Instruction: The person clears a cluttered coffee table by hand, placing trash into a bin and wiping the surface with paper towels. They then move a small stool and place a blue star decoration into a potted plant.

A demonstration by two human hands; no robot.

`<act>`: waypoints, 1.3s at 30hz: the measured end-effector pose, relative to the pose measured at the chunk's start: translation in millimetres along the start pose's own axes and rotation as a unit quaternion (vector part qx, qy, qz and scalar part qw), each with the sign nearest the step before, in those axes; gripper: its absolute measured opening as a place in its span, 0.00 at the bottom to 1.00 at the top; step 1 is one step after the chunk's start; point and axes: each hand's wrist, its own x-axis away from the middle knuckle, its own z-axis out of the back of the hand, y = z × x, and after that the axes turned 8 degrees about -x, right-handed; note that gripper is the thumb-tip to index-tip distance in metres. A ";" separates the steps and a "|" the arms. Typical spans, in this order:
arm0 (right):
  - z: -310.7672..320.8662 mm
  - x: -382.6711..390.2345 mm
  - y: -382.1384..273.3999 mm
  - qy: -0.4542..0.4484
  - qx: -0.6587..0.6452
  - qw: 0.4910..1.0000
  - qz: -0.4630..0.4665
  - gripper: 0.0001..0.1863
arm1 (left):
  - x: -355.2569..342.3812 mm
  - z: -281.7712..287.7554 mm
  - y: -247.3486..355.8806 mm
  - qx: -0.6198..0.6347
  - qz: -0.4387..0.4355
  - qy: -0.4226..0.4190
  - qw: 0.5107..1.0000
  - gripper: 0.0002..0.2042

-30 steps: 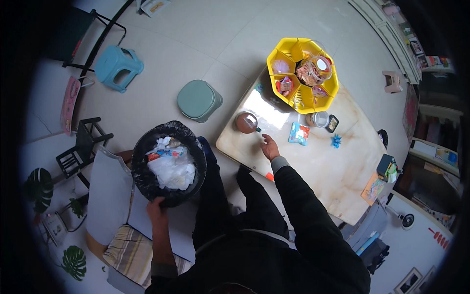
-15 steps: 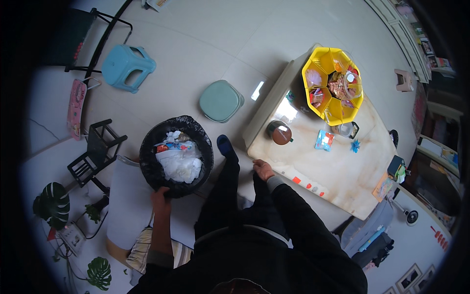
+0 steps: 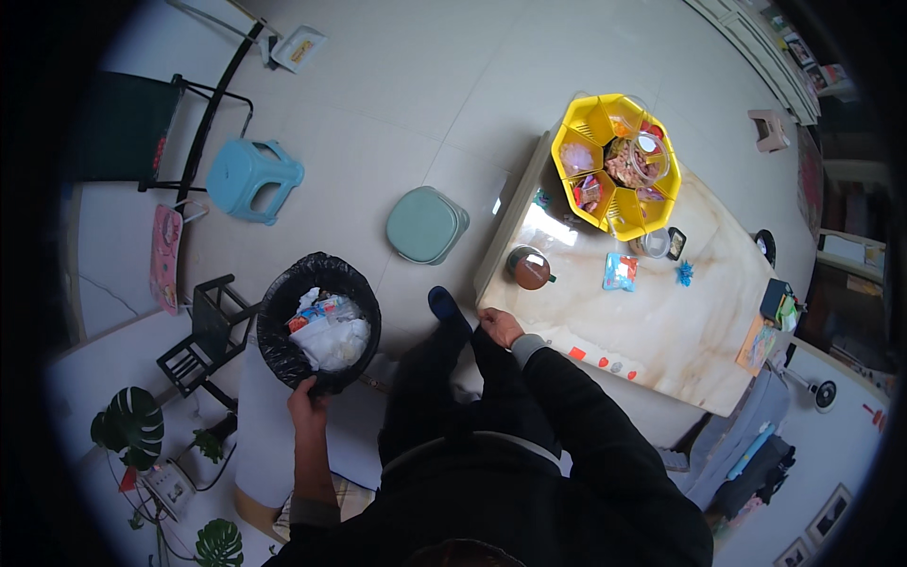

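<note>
A round trash bin with a black liner (image 3: 274, 345) stands or hangs by my left leg, tilted a little. White crumpled paper and a colourful wrapper (image 3: 331, 340) lie inside it. My left hand (image 3: 308, 406) is closed on the bin's near rim. At the near left corner of the marble-look table (image 3: 652, 340), my right hand (image 3: 501, 327) has its fingers curled together. What they hold, if anything, is hidden. Close to that hand on the table is a brown-lidded jar (image 3: 529, 268).
A yellow sectioned snack tray (image 3: 573, 194), a blue packet (image 3: 621, 271) and a blue bow (image 3: 684, 273) sit on the table. On the floor stand a green lidded container (image 3: 425, 225), a blue stool (image 3: 248, 180) and a dustpan (image 3: 299, 47). A black chair frame (image 3: 210, 331) and plants are at left.
The view has turned slightly. The bin has moved a little left, away from my foot, with my left hand still on its rim. My right hand stays by the table corner.
</note>
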 end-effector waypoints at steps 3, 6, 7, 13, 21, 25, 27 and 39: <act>15.0 16.4 19.6 -0.018 0.026 0.997 -0.067 0.19 | 4.0 -9.1 7.7 0.007 0.011 -0.016 1.000 0.06; 14.3 24.7 36.7 0.089 0.044 0.986 -0.135 0.26 | -9.5 -12.8 16.1 0.026 0.037 -0.057 0.997 0.11; 10.8 26.1 39.1 0.149 0.061 0.972 -0.169 0.34 | -18.4 -13.9 20.2 0.020 0.040 -0.056 0.997 0.12; -32.9 -10.8 15.6 0.234 0.000 0.956 -0.175 0.46 | -87.2 -22.4 68.5 -0.020 0.089 -0.085 0.992 0.14; -52.8 -61.9 -19.8 0.272 -0.032 0.893 -0.356 0.52 | -141.9 -4.1 161.2 -0.031 0.049 -0.243 0.968 0.14; -56.2 -57.4 -16.0 0.298 -0.020 0.892 -0.341 0.51 | -170.1 2.1 191.0 -0.030 0.082 -0.209 0.974 0.18; -56.2 -57.1 -12.9 0.301 -0.023 0.890 -0.343 0.51 | -178.6 -1.4 199.9 -0.049 0.060 -0.222 0.972 0.18; -63.4 -51.5 -5.9 0.332 -0.037 0.893 -0.302 0.49 | -184.1 -11.2 249.0 -0.093 0.048 -0.200 0.974 0.19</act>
